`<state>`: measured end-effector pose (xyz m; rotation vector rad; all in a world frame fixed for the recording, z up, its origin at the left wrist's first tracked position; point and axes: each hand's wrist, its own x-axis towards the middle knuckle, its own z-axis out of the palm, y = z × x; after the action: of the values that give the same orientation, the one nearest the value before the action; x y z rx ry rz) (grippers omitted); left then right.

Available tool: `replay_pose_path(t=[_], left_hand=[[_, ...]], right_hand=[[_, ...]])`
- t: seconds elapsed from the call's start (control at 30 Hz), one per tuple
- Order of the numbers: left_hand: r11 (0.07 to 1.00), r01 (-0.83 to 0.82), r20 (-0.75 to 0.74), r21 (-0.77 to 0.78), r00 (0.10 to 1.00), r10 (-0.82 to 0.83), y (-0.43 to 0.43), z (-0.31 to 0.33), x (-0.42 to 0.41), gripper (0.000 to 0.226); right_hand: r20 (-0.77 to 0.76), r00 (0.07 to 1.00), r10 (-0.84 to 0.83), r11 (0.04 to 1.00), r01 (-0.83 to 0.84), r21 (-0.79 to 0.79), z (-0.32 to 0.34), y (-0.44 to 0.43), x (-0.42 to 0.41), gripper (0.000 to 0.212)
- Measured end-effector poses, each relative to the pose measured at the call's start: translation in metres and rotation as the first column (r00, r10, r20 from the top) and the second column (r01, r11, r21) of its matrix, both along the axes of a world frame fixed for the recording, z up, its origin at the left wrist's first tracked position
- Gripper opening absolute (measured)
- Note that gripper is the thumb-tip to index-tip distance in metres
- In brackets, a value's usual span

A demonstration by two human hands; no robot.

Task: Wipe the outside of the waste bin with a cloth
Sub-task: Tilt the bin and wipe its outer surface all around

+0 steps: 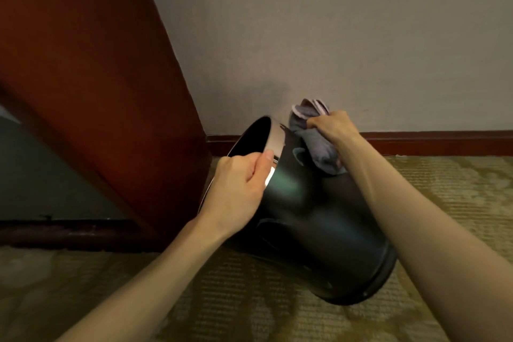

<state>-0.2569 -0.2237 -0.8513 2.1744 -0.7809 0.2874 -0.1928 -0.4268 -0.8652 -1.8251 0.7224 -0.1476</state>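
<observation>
In the head view, the waste bin [305, 216] sits in the centre of the frame. It is a round, slightly tapered drum with a glossy dark shell that carries soft reflections. It is tipped well over, with its open mouth turned toward the upper left and its flat base toward the lower right, low over the carpet [249, 300]. A smooth, pale metallic band [275, 133] rings the mouth. The left hand [238, 186], coming in from the lower left, is closed on this rim, with the thumb laid flat on the outside of the band. The other fingers curl over the edge and are mostly hidden. The right hand [333, 126], reaching from the lower right, is clenched round a bunched grey cloth [313, 144]. The cloth is soft and creased, with a paler hem showing at its top folds, and it lies against the upper side of the bin just behind the band. The carpet is a ribbed, yellow-green weave with a blotchy pattern. Behind the bin a plain, matt, pale wall [333, 36] meets a dark reddish skirting board [430, 141]. A broad, smooth red-brown wooden panel [83, 64] slants across the upper left of the frame.
</observation>
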Motion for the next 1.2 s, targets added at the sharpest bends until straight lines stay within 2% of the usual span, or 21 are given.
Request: replay_pose_path(t=[0.17,0.33,0.47,0.6,0.67,0.73,0.83,0.93,1.2], left_hand=[[1.000,0.001,-0.067,-0.028,0.998,-0.002,0.000,-0.001,-0.003,0.052],[0.997,-0.060,-0.156,-0.053,0.986,0.052,-0.018,0.005,0.004,0.052],[0.987,-0.120,-0.237,-0.106,0.967,0.092,-0.033,0.006,0.016,0.056],[0.974,-0.197,-0.303,-0.107,0.940,0.157,-0.050,0.011,0.031,0.054],[0.967,-0.214,-0.371,-0.137,0.916,0.151,-0.056,0.012,0.040,0.042],[0.960,-0.214,-0.422,-0.177,0.898,0.123,-0.059,0.011,0.044,0.032],[0.966,-0.171,-0.388,-0.195,0.918,0.084,-0.057,0.010,0.041,0.032],[0.966,-0.194,-0.367,-0.169,0.922,0.121,-0.057,0.009,0.039,0.040],[0.962,-0.150,-0.332,-0.228,0.941,0.068,-0.044,0.005,0.025,0.055]], right_hand=[[0.055,0.998,-0.014,1.000,0.015,-0.016,-0.001,0.009,-0.005,0.044],[0.245,0.969,-0.006,0.998,0.022,-0.062,0.010,0.024,-0.018,0.032],[0.322,0.940,-0.111,0.987,0.143,-0.077,0.017,0.039,-0.039,0.029],[0.450,0.838,-0.310,0.942,0.334,0.027,0.017,0.067,-0.074,0.039],[0.547,0.771,-0.326,0.938,0.335,0.087,0.013,0.091,-0.094,0.045],[0.590,0.744,-0.315,0.942,0.320,0.100,0.011,0.108,-0.106,0.054],[0.569,0.761,-0.311,0.935,0.352,0.040,0.007,0.107,-0.105,0.048],[0.535,0.783,-0.317,0.926,0.379,-0.007,0.007,0.097,-0.095,0.039],[0.357,0.912,-0.204,0.945,0.278,-0.170,0.023,0.056,-0.051,0.029]])
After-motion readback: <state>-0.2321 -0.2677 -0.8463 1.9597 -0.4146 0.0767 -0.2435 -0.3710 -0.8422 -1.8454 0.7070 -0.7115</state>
